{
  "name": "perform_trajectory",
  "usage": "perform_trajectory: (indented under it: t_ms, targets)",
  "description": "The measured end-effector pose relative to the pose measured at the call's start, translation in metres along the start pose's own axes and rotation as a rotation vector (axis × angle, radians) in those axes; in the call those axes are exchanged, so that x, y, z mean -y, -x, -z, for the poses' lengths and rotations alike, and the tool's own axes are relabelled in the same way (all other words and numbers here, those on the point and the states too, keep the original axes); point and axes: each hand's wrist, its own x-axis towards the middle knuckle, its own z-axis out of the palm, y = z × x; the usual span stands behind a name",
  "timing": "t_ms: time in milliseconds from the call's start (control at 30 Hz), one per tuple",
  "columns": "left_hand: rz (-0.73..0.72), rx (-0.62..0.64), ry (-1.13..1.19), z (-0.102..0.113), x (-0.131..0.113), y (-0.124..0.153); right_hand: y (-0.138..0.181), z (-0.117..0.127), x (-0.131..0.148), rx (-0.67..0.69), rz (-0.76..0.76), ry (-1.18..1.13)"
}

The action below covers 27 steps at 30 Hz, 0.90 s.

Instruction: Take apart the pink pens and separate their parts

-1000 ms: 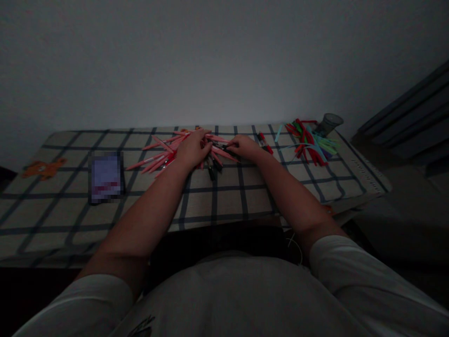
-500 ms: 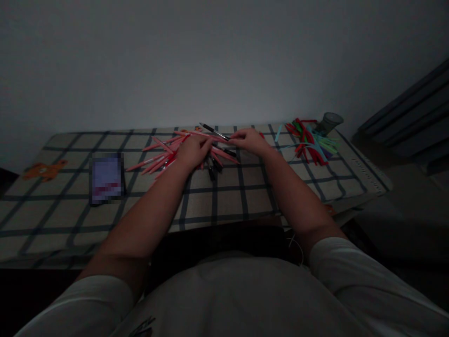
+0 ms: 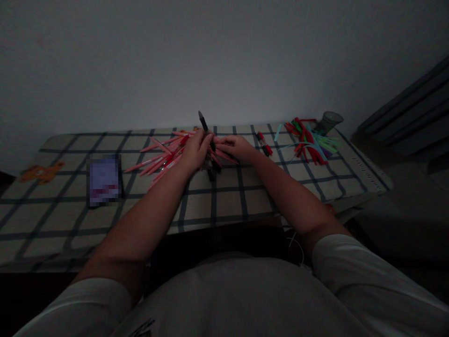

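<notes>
A black pen (image 3: pixel 203 121) stands steeply tilted, its end pointing up towards the wall. My left hand (image 3: pixel 193 150) is closed around its middle. The fingers of my right hand (image 3: pixel 238 148) are pinched together against the pen's lower part, close to my left fingertips. Many pink pens (image 3: pixel 154 163) lie fanned out on the cloth beneath and left of my left hand; some pink ends show under my right hand. Several black-ended pens (image 3: pixel 211 175) lie just below my hands, partly hidden by them.
A checked cloth (image 3: pixel 224 201) covers the table. Red and black pieces (image 3: pixel 264 143) lie right of my right hand, then a heap of coloured strips (image 3: pixel 308 142) and a dark cup (image 3: pixel 329 123). A blurred tablet-like object (image 3: pixel 104 181) lies left. The wall rises behind.
My right hand has moved left to meet my left hand. The pen has swung from lying slanted to steeply upright, now in my left hand too. The red and black pieces have come into sight.
</notes>
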Motion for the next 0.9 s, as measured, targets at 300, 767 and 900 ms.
perform_trajectory:
  t_ms: [300,767,900]
  targets:
    - [-0.174,0.2,-0.204,0.01,0.003,-0.002,0.0,0.016,0.016,-0.185,-0.14,0.106]
    - [-0.144,0.18,-0.221,0.012,0.014,-0.003,0.0,0.02,0.011,-0.099,-0.169,0.123]
    - [-0.133,0.177,-0.223,0.012,0.013,-0.002,0.0,0.02,0.011,-0.085,-0.167,0.122]
